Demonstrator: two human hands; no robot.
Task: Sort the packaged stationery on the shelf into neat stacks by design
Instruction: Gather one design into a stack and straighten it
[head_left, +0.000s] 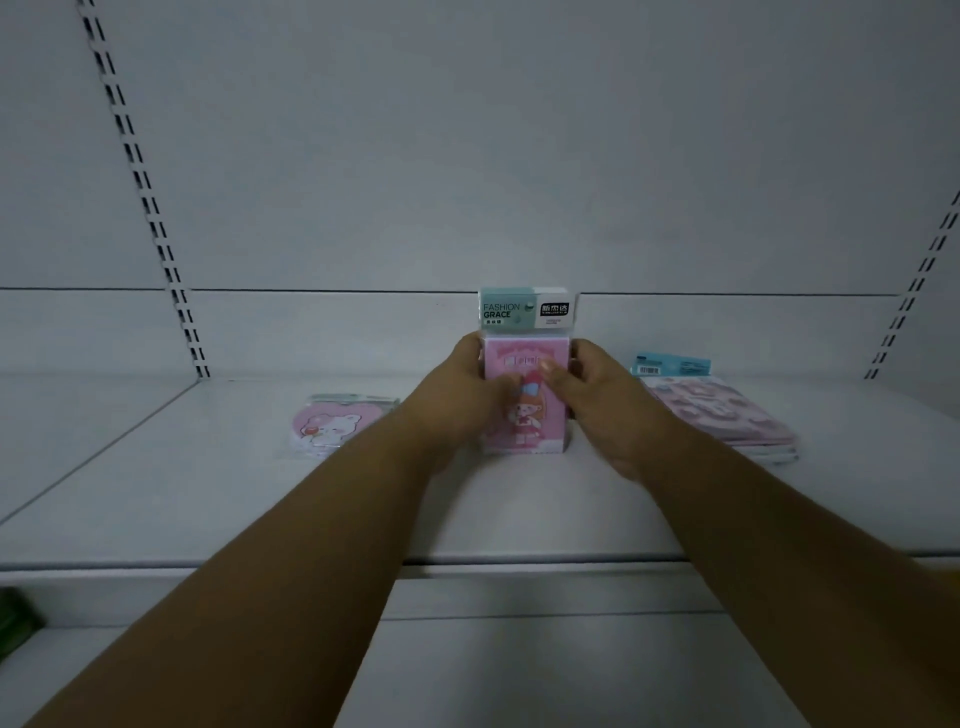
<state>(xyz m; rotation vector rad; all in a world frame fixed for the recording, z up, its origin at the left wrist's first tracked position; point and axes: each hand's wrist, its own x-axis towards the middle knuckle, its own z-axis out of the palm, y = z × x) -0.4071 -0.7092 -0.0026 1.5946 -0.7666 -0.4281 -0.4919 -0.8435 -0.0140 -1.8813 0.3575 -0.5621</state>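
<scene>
A pink pack with a cartoon girl (530, 415) and a teal "FASHION GRACE" header stands upright at the middle of the white shelf (208, 493). My left hand (462, 395) grips its left side and my right hand (597, 400) grips its right side, thumbs on the front. Its lower edge is at the shelf surface. To the left, a heart-shaped pink pack with a white bear (332, 423) lies flat. To the right lies a flat stack of pink packs with blue headers (722, 410).
The shelf's grey back panel (467, 156) has slotted uprights at left (150, 208) and right (914, 291). A lower shelf (519, 675) runs beneath, with something green (15, 618) at its far left edge.
</scene>
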